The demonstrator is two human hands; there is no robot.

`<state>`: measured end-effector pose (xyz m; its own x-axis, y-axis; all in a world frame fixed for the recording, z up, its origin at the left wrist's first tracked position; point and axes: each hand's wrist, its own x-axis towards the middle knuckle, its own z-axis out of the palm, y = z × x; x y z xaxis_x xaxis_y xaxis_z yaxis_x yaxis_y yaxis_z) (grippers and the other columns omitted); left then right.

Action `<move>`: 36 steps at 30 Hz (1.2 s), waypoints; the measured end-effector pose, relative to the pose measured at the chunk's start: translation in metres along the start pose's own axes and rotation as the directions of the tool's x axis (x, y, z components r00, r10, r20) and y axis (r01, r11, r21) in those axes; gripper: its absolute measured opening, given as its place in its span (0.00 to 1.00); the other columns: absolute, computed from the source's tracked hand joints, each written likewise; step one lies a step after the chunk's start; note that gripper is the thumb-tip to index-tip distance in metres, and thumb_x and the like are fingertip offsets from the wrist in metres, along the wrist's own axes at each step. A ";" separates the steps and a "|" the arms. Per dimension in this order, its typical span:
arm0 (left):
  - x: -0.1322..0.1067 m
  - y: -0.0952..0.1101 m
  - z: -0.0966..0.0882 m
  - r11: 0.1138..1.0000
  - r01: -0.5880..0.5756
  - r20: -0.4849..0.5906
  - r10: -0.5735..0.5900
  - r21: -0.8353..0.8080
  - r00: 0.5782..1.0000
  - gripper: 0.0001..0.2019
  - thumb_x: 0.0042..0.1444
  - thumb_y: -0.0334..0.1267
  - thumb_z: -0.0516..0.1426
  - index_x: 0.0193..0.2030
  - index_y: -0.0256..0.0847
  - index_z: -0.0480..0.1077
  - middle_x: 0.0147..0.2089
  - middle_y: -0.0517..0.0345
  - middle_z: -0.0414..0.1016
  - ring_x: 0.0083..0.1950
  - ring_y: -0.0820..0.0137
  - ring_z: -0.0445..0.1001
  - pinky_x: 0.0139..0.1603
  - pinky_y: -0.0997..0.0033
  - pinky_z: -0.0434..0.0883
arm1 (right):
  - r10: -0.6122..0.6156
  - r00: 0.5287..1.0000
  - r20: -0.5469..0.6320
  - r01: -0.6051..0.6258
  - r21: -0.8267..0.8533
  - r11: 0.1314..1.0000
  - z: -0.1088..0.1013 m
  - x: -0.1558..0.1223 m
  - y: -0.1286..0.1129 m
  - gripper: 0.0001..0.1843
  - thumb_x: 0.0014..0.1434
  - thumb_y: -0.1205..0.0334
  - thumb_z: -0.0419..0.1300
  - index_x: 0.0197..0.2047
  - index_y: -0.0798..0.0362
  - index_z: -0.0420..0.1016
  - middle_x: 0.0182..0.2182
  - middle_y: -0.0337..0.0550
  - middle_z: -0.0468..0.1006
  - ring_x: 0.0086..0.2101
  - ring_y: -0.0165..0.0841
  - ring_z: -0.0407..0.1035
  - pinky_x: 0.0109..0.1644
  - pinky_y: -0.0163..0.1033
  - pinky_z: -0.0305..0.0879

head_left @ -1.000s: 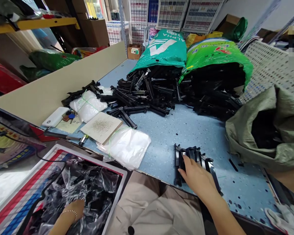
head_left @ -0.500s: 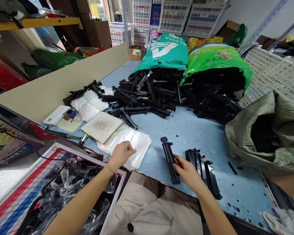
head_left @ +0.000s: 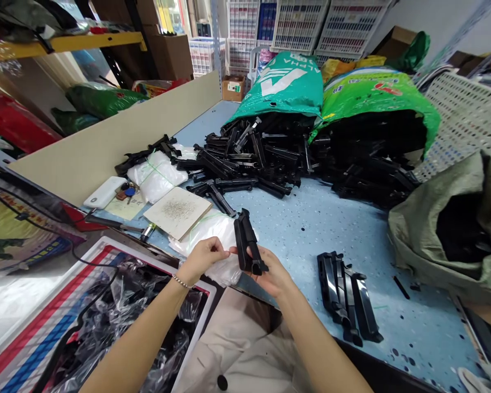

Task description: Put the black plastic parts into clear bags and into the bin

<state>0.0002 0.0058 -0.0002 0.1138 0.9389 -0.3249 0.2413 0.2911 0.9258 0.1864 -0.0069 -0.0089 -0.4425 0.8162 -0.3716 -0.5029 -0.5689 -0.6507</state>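
Note:
A long, dark black plastic part [head_left: 247, 243] is gripped from below by my right hand [head_left: 272, 275], lifted and tilted over the table's front edge. Close to its left side is my left hand [head_left: 207, 257], with thumb and fingers pinched together; whatever they hold, if anything, cannot be made out. Under and behind both hands lies a stack of clear plastic bags [head_left: 225, 271], partly covered by a square board [head_left: 178, 213] with a speckled patch. Several similar black parts [head_left: 346, 297] rest side by side to the right of my right hand.
A heap of black parts [head_left: 229, 161] spills from a teal sack [head_left: 286, 84] and a green sack [head_left: 380, 98]. An olive sack [head_left: 417, 240] stands at right. At lower left is a crate [head_left: 94, 265] of wrapped black pieces. A white device [head_left: 105, 192] lies by the partition [head_left: 123, 128].
My right hand has lifted the black plastic part off the table and brought it left, up beside my left hand. My left hand stays pinched near the bags. The view has shifted slightly.

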 end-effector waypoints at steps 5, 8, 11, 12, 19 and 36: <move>-0.001 -0.004 0.002 0.998 -0.015 -0.034 0.013 -0.068 0.999 0.12 0.43 0.41 0.63 0.24 0.40 0.63 0.20 0.66 0.65 0.21 0.76 0.63 0.24 0.75 0.61 | -0.028 0.998 -0.061 0.022 -0.089 0.996 -0.003 0.001 0.006 0.21 0.45 0.56 0.71 0.42 0.56 0.78 0.37 0.47 0.81 0.32 0.32 0.72 0.31 0.33 0.63; -0.002 -0.001 -0.004 0.994 -0.081 -0.145 0.070 -0.075 0.987 0.11 0.42 0.39 0.63 0.25 0.40 0.64 0.23 0.64 0.69 0.24 0.75 0.66 0.26 0.75 0.64 | -0.019 0.996 -0.085 0.011 -0.092 0.996 -0.006 0.000 0.009 0.22 0.45 0.53 0.71 0.42 0.55 0.78 0.37 0.45 0.81 0.31 0.31 0.71 0.31 0.33 0.63; -0.011 0.009 -0.017 0.982 -0.189 -0.167 0.188 0.007 0.968 0.04 0.48 0.35 0.58 0.27 0.40 0.66 0.28 0.58 0.73 0.31 0.70 0.72 0.31 0.72 0.68 | -0.008 0.996 -0.091 -0.001 -0.096 0.995 -0.006 0.001 0.010 0.21 0.46 0.53 0.71 0.41 0.55 0.78 0.36 0.44 0.81 0.28 0.28 0.69 0.31 0.33 0.63; -0.015 0.014 -0.022 0.964 -0.244 -0.145 0.258 0.107 0.955 0.02 0.50 0.33 0.55 0.28 0.40 0.68 0.31 0.56 0.75 0.35 0.67 0.74 0.35 0.69 0.70 | -0.005 0.996 -0.090 -0.004 -0.099 0.995 -0.006 0.001 0.009 0.20 0.46 0.53 0.71 0.41 0.55 0.78 0.35 0.43 0.80 0.27 0.27 0.68 0.30 0.32 0.63; -0.025 0.017 -0.029 0.519 -0.270 0.033 0.422 0.811 0.906 0.21 0.52 0.22 0.46 0.46 0.39 0.75 0.51 0.44 0.74 0.50 0.57 0.74 0.48 0.57 0.72 | 0.001 0.999 -0.046 0.006 0.138 0.990 -0.003 -0.020 0.015 0.21 0.49 0.53 0.69 0.44 0.54 0.76 0.28 0.40 0.78 0.24 0.26 0.68 0.23 0.28 0.63; -0.100 0.025 0.010 0.679 -0.551 0.332 0.440 0.484 0.834 0.25 0.58 0.32 0.52 0.63 0.51 0.63 0.60 0.53 0.70 0.58 0.63 0.71 0.60 0.64 0.69 | -0.302 0.950 0.083 0.285 -0.630 0.723 0.023 -0.030 0.034 0.12 0.51 0.68 0.60 0.41 0.50 0.76 0.30 0.36 0.76 0.31 0.30 0.66 0.36 0.35 0.65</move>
<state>0.0048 -0.0827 0.0531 0.5212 0.8504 0.0725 0.5679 -0.4089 0.7143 0.1662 -0.0530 -0.0045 -0.3298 0.9385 -0.1016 -0.0220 -0.1152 -0.9931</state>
